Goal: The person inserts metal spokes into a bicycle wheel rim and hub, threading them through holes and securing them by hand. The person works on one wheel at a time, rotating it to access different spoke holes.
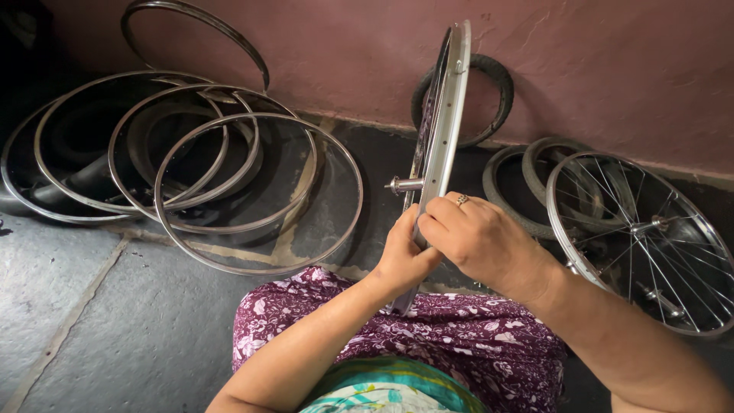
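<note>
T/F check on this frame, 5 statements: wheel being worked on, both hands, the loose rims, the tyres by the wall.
1. The wheel in hand stands upright, edge-on to the camera. True.
2. Only the left hand touches it. False: the right hand grips the rim too, both at its lower part.
3. A stack of bare metal rims lies on the floor, left of the held wheel. True.
4. The spoked wheel on the right is hanging on the wall. False: it rests low, beside the dark tyres.
5. The right hand wears no ring. False: a ring shows on one finger.
</note>
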The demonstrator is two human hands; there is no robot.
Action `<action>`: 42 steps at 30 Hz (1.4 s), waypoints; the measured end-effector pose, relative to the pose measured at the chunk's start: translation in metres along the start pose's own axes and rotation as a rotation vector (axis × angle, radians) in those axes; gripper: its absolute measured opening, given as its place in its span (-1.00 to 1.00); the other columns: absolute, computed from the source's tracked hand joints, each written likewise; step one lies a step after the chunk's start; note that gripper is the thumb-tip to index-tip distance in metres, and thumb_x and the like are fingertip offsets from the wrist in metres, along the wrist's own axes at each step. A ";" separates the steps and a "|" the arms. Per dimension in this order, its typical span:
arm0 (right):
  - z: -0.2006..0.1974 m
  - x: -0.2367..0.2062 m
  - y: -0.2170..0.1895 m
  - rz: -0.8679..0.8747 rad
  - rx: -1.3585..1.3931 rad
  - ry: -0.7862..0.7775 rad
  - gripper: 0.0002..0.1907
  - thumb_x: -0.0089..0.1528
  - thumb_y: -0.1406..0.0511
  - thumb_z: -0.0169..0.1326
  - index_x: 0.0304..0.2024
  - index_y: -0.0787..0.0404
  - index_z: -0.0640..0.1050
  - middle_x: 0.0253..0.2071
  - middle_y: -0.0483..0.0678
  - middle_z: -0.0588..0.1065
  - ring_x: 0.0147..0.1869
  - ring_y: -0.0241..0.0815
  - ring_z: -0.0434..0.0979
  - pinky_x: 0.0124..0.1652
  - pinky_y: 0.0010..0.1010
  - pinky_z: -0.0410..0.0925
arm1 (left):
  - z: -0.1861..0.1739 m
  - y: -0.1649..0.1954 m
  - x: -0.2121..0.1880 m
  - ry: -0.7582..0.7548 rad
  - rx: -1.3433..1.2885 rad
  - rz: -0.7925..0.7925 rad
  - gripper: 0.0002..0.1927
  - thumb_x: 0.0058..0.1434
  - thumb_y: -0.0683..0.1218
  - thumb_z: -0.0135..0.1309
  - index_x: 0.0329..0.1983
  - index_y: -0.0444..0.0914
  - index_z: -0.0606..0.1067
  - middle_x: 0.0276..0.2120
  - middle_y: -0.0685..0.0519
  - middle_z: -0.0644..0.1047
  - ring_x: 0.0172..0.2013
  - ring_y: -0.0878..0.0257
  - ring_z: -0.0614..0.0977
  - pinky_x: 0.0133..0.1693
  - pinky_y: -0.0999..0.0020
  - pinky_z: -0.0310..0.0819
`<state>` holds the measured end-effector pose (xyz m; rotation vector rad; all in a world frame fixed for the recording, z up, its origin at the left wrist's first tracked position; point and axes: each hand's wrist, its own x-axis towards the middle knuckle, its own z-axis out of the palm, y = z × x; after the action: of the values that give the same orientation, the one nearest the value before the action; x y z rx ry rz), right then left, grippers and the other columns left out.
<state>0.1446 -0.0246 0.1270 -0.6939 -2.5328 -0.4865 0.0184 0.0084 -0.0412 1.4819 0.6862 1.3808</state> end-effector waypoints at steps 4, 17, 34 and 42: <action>0.003 0.000 -0.006 -0.071 -0.146 -0.041 -0.89 0.01 0.42 0.12 -0.38 0.23 0.51 -0.42 -0.05 0.41 -0.32 -0.17 0.51 -0.31 -0.37 0.43 | 0.000 -0.009 -0.001 0.003 -0.022 0.062 -0.67 0.22 -0.21 0.19 0.00 -0.26 0.37 -0.23 0.12 0.45 -0.21 0.45 0.46 -0.21 0.46 0.46; 0.021 0.004 0.018 -0.129 -0.339 -0.123 -0.86 0.10 0.23 0.16 -0.51 0.08 0.50 -0.55 -0.14 0.41 -0.48 -0.23 0.53 -0.53 -0.38 0.35 | -0.001 -0.019 -0.001 0.039 0.301 0.336 -0.71 0.10 -0.25 0.26 -0.15 -0.23 0.45 -0.21 0.02 0.46 -0.14 0.25 0.53 -0.12 0.32 0.47; 0.008 0.008 0.009 -0.141 -0.348 -0.143 -0.75 0.18 0.07 0.11 -0.49 0.03 0.52 -0.55 -0.17 0.37 -0.44 -0.23 0.46 -0.50 -0.36 0.27 | -0.002 0.004 -0.003 0.010 0.095 0.005 -0.57 0.11 -0.18 0.22 0.05 -0.28 0.42 -0.18 0.03 0.54 -0.14 0.31 0.57 -0.09 0.37 0.52; 0.007 0.011 0.008 -0.302 -0.358 -0.126 -0.95 0.05 0.26 0.09 -0.46 0.05 0.49 -0.47 -0.19 0.41 -0.37 -0.30 0.47 -0.46 -0.46 0.27 | -0.003 -0.001 -0.004 0.012 0.046 0.085 -0.62 0.13 -0.21 0.23 0.01 -0.26 0.41 -0.17 0.03 0.51 -0.14 0.32 0.56 -0.10 0.38 0.52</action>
<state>0.1378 -0.0112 0.1290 -0.4728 -2.7121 -1.0501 0.0151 0.0065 -0.0441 1.5555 0.6726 1.4486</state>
